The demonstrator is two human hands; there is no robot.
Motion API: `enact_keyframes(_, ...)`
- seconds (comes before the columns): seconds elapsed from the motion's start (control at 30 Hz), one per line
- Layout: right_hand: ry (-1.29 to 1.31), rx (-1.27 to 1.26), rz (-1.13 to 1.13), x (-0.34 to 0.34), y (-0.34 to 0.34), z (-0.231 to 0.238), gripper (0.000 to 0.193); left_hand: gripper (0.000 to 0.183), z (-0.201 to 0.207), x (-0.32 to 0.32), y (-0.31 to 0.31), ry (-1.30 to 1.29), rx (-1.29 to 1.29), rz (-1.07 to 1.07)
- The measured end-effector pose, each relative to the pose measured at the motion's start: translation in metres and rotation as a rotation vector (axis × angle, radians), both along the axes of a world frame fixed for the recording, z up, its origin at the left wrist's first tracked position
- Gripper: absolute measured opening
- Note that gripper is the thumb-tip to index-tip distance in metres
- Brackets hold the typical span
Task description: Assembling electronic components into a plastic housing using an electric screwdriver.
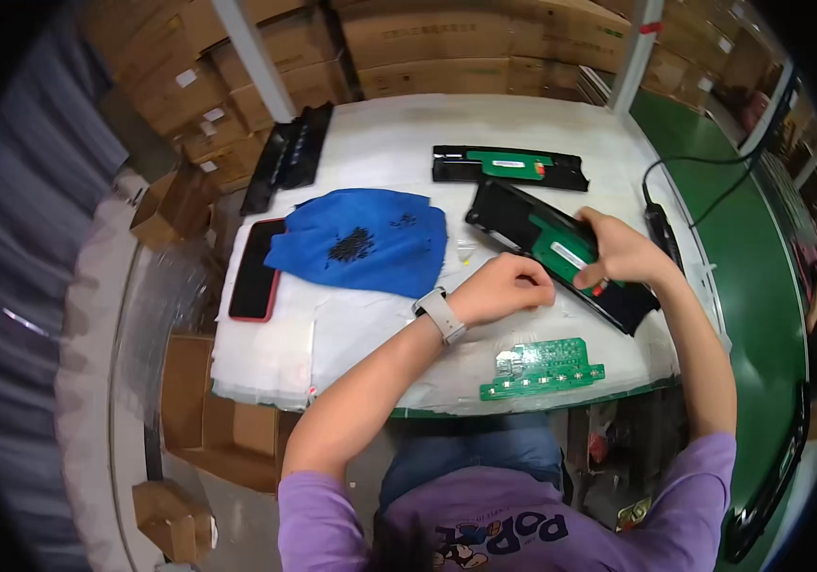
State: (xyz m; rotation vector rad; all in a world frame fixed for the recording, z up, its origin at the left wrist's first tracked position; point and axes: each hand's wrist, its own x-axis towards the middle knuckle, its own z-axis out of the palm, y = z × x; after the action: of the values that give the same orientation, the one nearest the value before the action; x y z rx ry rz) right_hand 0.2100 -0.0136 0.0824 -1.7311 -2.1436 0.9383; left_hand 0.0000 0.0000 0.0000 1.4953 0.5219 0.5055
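My right hand [621, 253] grips a long black plastic panel [504, 212] by its far edge, with the thumb across its face. The panel lies slanted, and a green circuit board [553, 246] with a white label sits in it. Beside the panel's near edge, my left hand [504, 289] has its fingers curled together in a pinch; whatever may be between the fingertips is hidden. On the near part of the table lies a loose green circuit board [544, 370]. To the left, a blue cloth [399, 257] carries a heap of tiny black pieces, perhaps screws [351, 245].
Another black panel with a green board [509, 165] lies farther back. A phone in a red case [254, 272] touches the cloth. Black strips [289, 157] rest at the back left. A black corded tool [661, 231] lies at the right edge. Cardboard boxes [437, 48] stand behind.
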Motion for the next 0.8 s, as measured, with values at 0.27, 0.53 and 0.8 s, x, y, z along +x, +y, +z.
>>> enact_keyframes(0.27, 0.252, 0.615, -0.658, 0.099, -0.121, 0.004, 0.089, 0.022, 0.082, -0.106, 0.058, 0.551, 0.363, 0.437)
enact_keyframes(0.53, 0.831, 0.31, -1.291, 0.351, -0.262, -0.066, 0.033, 0.026, 0.028, -0.247, 0.189, 1.325, 0.959, 1.32)
enact_keyframes(0.8, -0.659, 0.564, -1.622, 0.475, -0.306, -0.098, 0.053, 0.025, 0.028, -0.226, 0.195, 1.545, 0.798, 1.132)
